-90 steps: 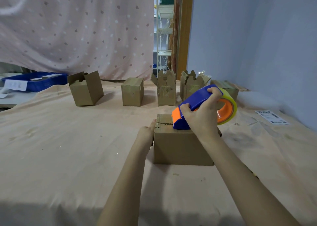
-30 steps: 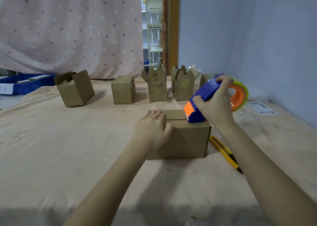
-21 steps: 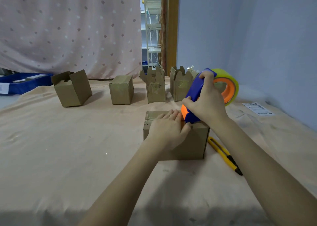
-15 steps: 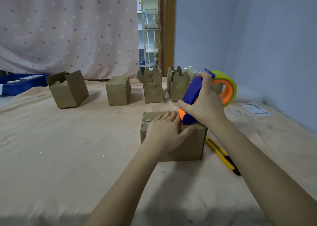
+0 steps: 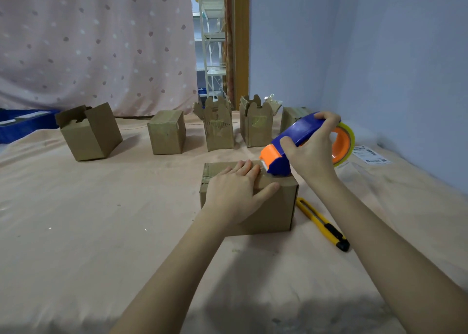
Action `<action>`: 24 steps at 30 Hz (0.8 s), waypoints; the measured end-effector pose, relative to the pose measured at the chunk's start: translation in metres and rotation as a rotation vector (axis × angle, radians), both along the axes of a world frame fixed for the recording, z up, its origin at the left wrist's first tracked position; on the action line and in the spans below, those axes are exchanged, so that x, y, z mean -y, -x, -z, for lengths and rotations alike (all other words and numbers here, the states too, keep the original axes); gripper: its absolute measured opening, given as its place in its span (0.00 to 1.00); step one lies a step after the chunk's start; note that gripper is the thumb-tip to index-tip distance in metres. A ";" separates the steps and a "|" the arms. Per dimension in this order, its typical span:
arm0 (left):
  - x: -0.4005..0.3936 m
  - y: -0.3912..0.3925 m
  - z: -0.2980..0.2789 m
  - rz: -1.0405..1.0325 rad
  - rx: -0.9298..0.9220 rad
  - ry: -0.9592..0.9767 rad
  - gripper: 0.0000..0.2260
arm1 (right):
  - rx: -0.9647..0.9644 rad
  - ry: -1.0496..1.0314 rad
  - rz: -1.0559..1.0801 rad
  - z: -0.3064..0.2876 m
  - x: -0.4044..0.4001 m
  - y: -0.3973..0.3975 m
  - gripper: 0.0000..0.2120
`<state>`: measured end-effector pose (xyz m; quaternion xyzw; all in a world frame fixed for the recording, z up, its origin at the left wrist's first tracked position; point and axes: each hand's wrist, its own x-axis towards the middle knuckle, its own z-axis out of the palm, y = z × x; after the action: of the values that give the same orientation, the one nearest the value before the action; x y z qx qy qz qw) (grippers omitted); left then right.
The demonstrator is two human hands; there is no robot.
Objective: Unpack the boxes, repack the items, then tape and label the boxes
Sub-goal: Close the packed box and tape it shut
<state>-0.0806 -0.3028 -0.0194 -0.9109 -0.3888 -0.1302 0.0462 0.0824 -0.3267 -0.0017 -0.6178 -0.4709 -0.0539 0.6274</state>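
Observation:
A closed cardboard box (image 5: pixel 274 212) lies in front of me on the cloth-covered table (image 5: pixel 101 232). My left hand (image 5: pixel 236 191) presses flat on the box top, fingers straight, thumb over the front edge. My right hand (image 5: pixel 312 156) grips a blue and orange tape dispenser (image 5: pixel 293 141) with a yellowish tape roll (image 5: pixel 347 141). Its orange nose rests on the box's right top edge, just beside my left fingertips.
Several small cardboard boxes stand in a row behind: one open box (image 5: pixel 90 131) at the left, a closed box (image 5: pixel 167 132), then two with raised flaps (image 5: pixel 220 127). A yellow utility knife (image 5: pixel 323 223) lies right of the box. A printed label (image 5: pixel 371 155) lies by the wall. A blue tray (image 5: pixel 22 123) sits far left.
My left hand moved from the box's left end onto its top and slid right. The dispenser travelled along the top, tilted up, then came down at the right edge.

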 end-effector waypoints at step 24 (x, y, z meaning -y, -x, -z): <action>-0.009 0.008 -0.001 0.091 -0.073 -0.051 0.36 | 0.001 0.054 0.099 0.018 0.052 -0.073 0.34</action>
<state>-0.0886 -0.2936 -0.0182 -0.9302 -0.3418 -0.1088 0.0777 0.1556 -0.3788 -0.0201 -0.6570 -0.4411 -0.0726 0.6070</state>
